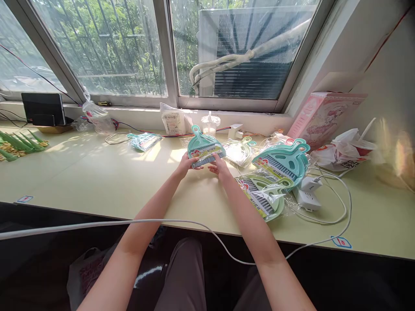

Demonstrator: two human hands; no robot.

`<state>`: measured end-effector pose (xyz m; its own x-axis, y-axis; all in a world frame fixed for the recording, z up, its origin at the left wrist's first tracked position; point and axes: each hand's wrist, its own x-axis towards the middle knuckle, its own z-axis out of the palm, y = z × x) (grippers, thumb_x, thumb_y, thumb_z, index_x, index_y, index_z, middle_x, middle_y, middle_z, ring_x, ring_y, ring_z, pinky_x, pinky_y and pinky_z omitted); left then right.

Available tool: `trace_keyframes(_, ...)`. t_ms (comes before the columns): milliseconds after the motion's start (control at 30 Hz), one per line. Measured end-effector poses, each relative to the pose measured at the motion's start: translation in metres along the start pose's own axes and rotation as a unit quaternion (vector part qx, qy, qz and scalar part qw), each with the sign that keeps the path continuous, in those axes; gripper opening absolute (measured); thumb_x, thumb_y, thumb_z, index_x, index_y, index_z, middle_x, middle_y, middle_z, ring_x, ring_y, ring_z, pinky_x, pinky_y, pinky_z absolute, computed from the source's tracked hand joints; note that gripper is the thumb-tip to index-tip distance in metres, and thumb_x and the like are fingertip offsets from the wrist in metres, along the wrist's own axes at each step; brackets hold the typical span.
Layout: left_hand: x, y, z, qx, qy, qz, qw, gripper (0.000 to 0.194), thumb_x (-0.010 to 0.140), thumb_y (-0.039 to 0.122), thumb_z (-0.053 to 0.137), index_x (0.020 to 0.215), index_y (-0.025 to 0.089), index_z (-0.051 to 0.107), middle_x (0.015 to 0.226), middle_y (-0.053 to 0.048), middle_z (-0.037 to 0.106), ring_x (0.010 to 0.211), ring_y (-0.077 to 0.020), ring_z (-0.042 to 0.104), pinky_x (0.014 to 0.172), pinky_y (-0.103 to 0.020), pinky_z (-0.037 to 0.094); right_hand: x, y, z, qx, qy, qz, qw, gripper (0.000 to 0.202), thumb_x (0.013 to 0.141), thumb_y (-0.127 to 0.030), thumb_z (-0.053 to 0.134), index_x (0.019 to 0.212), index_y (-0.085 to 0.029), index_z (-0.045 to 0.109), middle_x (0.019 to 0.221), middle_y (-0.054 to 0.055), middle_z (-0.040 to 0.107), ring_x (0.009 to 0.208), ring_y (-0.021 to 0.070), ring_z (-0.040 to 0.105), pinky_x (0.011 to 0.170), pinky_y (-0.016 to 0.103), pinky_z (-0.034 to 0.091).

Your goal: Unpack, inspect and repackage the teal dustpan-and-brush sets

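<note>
desk: pale green, in front of the window, with bright sun spots on it.
teal dustpan pack: held in front of us, over the middle of the desk, between our hands. we can't tell if it touches the desk.
which way: it lies past our fingers, on the window side. its long way runs from us to the window, with the handle far off and leaning a bit left. its wide end is near us.
left hand: closed on the near left corner.
right hand: closed on the near right side, thumb on top. the handle leans to our left hand, so that hand is nearer to it.
right of us: teal pans and a green pan, both in shiny wrap.
left of us: a small teal pack, flat on the desk.
hard to see: fingertips under the pack, the pack's underside, and small words on the label.
</note>
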<state>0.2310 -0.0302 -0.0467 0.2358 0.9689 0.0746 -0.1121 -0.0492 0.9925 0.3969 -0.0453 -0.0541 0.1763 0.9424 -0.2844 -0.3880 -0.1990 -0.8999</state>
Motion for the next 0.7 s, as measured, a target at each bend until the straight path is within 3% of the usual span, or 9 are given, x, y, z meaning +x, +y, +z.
trace_keyframes(100, 0.011, 0.002, -0.020, -0.043, 0.081, -0.016, 0.996, 0.048, 0.068, 0.017, 0.068, 0.114, 0.010, 0.056, 0.099, -0.010, 0.071, 0.063, -0.0153, 0.068, 0.050, -0.025, 0.056, 0.000, -0.007, -0.001, -0.089, -0.059, -0.063, 0.992, 0.040, 0.092, -0.054, 0.055, 0.102, -0.017, 0.068, 0.086, 0.009, 0.074, 0.064, 0.0186, 0.070, 0.060, 0.029, 0.056)
trace_keyframes(167, 0.016, 0.004, -0.035, -0.069, 0.111, -0.037, 0.991, 0.043, 0.069, 0.013, 0.065, 0.111, 0.009, 0.057, 0.087, -0.007, 0.070, 0.057, -0.0125, 0.066, 0.043, -0.019, 0.049, 0.000, -0.009, -0.003, -0.216, 0.002, -0.185, 0.959, 0.042, 0.095, -0.052, 0.051, 0.107, -0.017, 0.069, 0.099, 0.013, 0.074, 0.086, 0.0244, 0.072, 0.073, 0.034, 0.058)
trace_keyframes(267, 0.017, 0.003, -0.051, -0.098, 0.094, -0.081, 0.988, 0.033, 0.073, 0.012, 0.064, 0.105, 0.008, 0.060, 0.069, -0.003, 0.064, 0.048, -0.0090, 0.060, 0.038, -0.015, 0.043, 0.002, -0.009, -0.010, -0.424, 0.086, -0.391, 0.812, 0.039, 0.093, -0.035, 0.060, 0.130, -0.023, 0.062, 0.140, 0.015, 0.058, 0.131, 0.0321, 0.052, 0.099, 0.046, 0.050)
trace_keyframes(333, 0.015, 0.001, -0.056, -0.116, 0.066, -0.107, 0.985, 0.030, 0.076, 0.010, 0.062, 0.106, 0.009, 0.060, 0.066, -0.001, 0.063, 0.044, -0.0069, 0.057, 0.039, -0.013, 0.044, 0.004, -0.007, -0.017, -0.520, 0.062, -0.464, 0.715, 0.055, 0.086, -0.025, 0.070, 0.139, -0.028, 0.055, 0.155, 0.011, 0.041, 0.145, 0.0330, 0.034, 0.109, 0.053, 0.041)
trace_keyframes(400, 0.014, -0.001, -0.058, -0.128, 0.051, -0.130, 0.982, 0.031, 0.078, 0.007, 0.060, 0.109, 0.009, 0.058, 0.066, -0.001, 0.062, 0.043, -0.0061, 0.056, 0.039, -0.012, 0.044, 0.008, -0.004, -0.023, -0.559, 0.024, -0.495, 0.664, 0.063, 0.081, -0.019, 0.074, 0.140, -0.030, 0.054, 0.157, 0.008, 0.038, 0.147, 0.0321, 0.031, 0.111, 0.055, 0.038)
trace_keyframes(467, 0.013, -0.003, -0.061, -0.127, 0.043, -0.145, 0.980, 0.033, 0.080, 0.006, 0.059, 0.112, 0.009, 0.058, 0.067, -0.002, 0.064, 0.044, -0.0066, 0.057, 0.038, -0.012, 0.043, 0.011, -0.003, -0.026, -0.549, 0.010, -0.513, 0.660, 0.046, 0.085, -0.018, 0.070, 0.128, -0.030, 0.064, 0.151, 0.006, 0.047, 0.143, 0.0298, 0.037, 0.110, 0.053, 0.039)
trace_keyframes(533, 0.013, -0.004, -0.066, -0.111, 0.025, -0.151, 0.982, 0.034, 0.081, 0.007, 0.060, 0.115, 0.008, 0.058, 0.071, -0.005, 0.067, 0.046, -0.0078, 0.059, 0.039, -0.013, 0.045, 0.013, -0.002, -0.025, -0.511, 0.006, -0.523, 0.682, 0.022, 0.090, -0.020, 0.063, 0.107, -0.028, 0.074, 0.140, 0.004, 0.058, 0.136, 0.0277, 0.045, 0.109, 0.050, 0.041)
trace_keyframes(600, 0.013, -0.005, -0.073, -0.083, -0.013, -0.154, 0.984, 0.035, 0.082, 0.009, 0.062, 0.117, 0.007, 0.059, 0.080, -0.009, 0.071, 0.053, -0.0101, 0.063, 0.044, -0.015, 0.050, 0.014, -0.002, -0.021, -0.461, 0.001, -0.528, 0.713, 0.016, 0.092, -0.024, 0.061, 0.089, -0.027, 0.076, 0.128, 0.004, 0.066, 0.128, 0.0264, 0.051, 0.108, 0.048, 0.041)
trace_keyframes(700, 0.010, -0.007, -0.080, -0.055, -0.085, -0.137, 0.985, 0.033, 0.087, 0.020, 0.065, 0.117, 0.007, 0.061, 0.097, -0.015, 0.073, 0.075, -0.0161, 0.071, 0.059, -0.020, 0.057, 0.015, -0.004, -0.017, -0.382, -0.013, -0.519, 0.765, 0.014, 0.090, -0.032, 0.064, 0.083, -0.026, 0.076, 0.118, 0.004, 0.069, 0.118, 0.0247, 0.055, 0.108, 0.046, 0.040)
